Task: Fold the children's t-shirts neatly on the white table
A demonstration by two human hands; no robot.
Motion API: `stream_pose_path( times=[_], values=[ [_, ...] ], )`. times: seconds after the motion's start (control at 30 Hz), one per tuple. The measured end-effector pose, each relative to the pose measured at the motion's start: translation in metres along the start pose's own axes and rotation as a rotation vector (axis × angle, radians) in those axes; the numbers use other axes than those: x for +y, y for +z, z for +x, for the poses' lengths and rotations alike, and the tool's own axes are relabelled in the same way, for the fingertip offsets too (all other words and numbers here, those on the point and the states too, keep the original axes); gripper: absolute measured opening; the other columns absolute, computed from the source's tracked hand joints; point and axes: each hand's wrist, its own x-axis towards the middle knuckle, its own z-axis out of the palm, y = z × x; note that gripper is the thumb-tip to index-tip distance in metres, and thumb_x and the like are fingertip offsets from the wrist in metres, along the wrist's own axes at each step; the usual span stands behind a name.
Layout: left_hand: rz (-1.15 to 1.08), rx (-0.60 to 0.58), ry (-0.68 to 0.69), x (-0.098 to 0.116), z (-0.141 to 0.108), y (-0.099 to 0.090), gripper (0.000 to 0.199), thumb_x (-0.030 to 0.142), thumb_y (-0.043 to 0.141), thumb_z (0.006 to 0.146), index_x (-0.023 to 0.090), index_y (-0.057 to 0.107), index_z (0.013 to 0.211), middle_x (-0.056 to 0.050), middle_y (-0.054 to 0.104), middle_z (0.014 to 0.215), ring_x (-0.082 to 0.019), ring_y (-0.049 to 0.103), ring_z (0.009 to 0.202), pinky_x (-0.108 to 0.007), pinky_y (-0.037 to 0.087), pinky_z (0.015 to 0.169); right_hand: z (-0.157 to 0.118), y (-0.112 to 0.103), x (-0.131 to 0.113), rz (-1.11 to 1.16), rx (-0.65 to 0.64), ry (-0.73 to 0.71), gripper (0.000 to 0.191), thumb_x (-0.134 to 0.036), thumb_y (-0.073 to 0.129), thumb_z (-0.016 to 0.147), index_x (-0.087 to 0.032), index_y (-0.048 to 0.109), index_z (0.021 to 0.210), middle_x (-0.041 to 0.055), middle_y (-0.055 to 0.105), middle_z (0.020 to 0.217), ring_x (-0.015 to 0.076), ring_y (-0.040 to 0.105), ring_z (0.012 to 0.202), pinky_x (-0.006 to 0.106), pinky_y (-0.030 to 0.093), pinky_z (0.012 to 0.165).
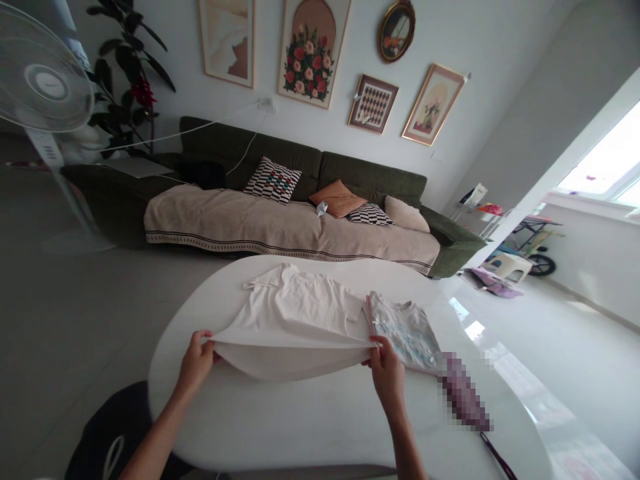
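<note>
A white T-shirt [310, 303] lies on the white table [280, 433], its sleeves and collar toward the sofa. Its hem is lifted off the tabletop and stretched wide between my hands. My left hand [197, 360] pinches the hem's left corner. At the right corner, my right hand [385, 370] grips the same hem, close beside a folded grey T-shirt [405, 330] with pale blue print. A thin pink edge shows along the left side of that folded shirt.
A blurred purplish object [465, 393] with a dark strap lies at the table's right. Beyond the table stands a green sofa [370, 173] with a beige cover and cushions. A fan [47, 83] stands at left, and a dark seat [110, 427] is by the table's near left edge.
</note>
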Motion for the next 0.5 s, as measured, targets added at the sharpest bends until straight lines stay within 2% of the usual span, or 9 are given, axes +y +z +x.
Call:
stream_pose_path(
  times=[0.13,0.3,0.4,0.5],
  values=[
    [-0.125,-0.040,-0.023,0.018,0.004,0.014,0.022,0.017,0.041,0.070,0.019,0.055,0.086,0.002,0.062,0.063,-0.014,0.064,0.059,-0.028,0.055,0.060,0.020,-0.006,-0.014,0.093,-0.008,0.026,0.031,-0.036,0.045,0.073,-0.016,0.061,0.090,-0.0002,0.060,0.054,0.0180,0.061,0.053,0.028,0.047,0.053],
    [-0.156,-0.031,-0.032,0.033,0.000,0.016,0.020,0.018,0.053,0.061,0.016,0.061,0.080,0.001,0.062,0.064,-0.014,0.063,0.058,-0.026,0.055,0.055,0.038,-0.010,-0.018,0.187,0.024,0.035,0.022,-0.035,0.055,0.064,-0.017,0.061,0.076,-0.0041,0.055,0.049,0.0145,0.057,0.047,0.027,0.048,0.051],
    [-0.179,0.027,0.015,0.045,0.005,0.015,0.019,0.017,0.054,0.059,0.016,0.062,0.076,0.001,0.061,0.066,-0.012,0.060,0.057,-0.024,0.053,0.053,0.051,-0.009,-0.026,0.275,0.052,0.040,0.022,-0.035,0.056,0.063,-0.017,0.057,0.076,-0.0055,0.054,0.049,0.0131,0.055,0.044,0.027,0.048,0.047],
    [-0.261,0.125,0.089,0.079,0.021,0.017,0.020,0.018,0.053,0.061,0.015,0.061,0.080,0.001,0.060,0.074,-0.010,0.058,0.062,-0.023,0.053,0.059,0.077,-0.015,-0.055,0.399,0.087,0.027,0.023,-0.034,0.054,0.064,-0.018,0.053,0.081,-0.0052,0.056,0.055,0.0120,0.058,0.049,0.026,0.050,0.050]
  ],
)
